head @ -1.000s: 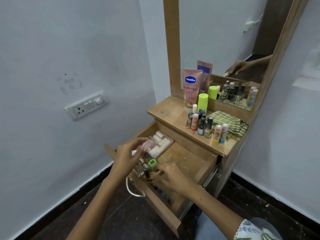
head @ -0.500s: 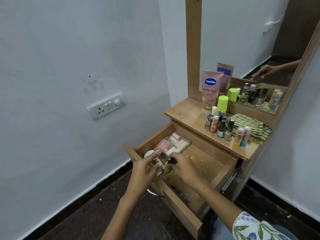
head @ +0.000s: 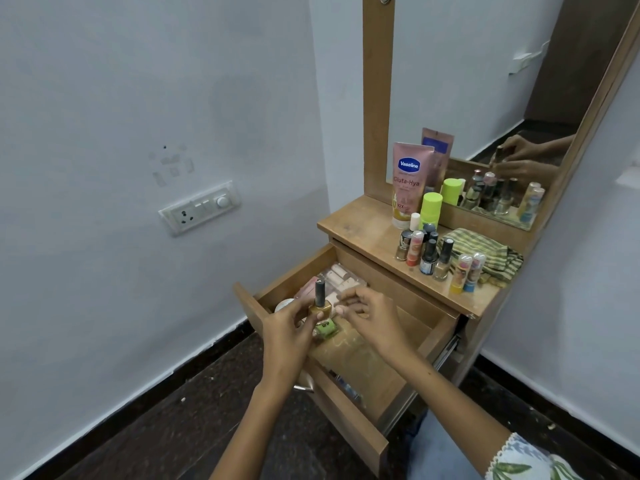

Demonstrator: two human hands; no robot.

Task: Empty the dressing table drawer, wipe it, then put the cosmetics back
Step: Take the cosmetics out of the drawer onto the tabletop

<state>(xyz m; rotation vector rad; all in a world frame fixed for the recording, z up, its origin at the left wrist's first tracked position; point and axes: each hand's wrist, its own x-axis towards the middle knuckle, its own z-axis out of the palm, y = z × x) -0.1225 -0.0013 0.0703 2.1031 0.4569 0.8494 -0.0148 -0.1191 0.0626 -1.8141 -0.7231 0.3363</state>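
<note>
The dressing table drawer stands pulled out. Over its left front corner my left hand grips a gold nail polish bottle with a dark cap, held upright. A green bottle lies just under it, by my fingers. My right hand hovers beside the gold bottle with loosely curled fingers and holds nothing. Inside the drawer are a clear palette case of pink and cream pans and a white round jar, partly hidden by my left hand.
On the tabletop stand a pink Vaseline tube, a green-capped bottle, several nail polish bottles, two lip balm sticks and a striped cloth. A mirror rises behind. A wall socket is at left.
My left hand has lifted the gold nail polish bottle up out of the drawer corner. My right hand has come off the bottles and drawn slightly right.
</note>
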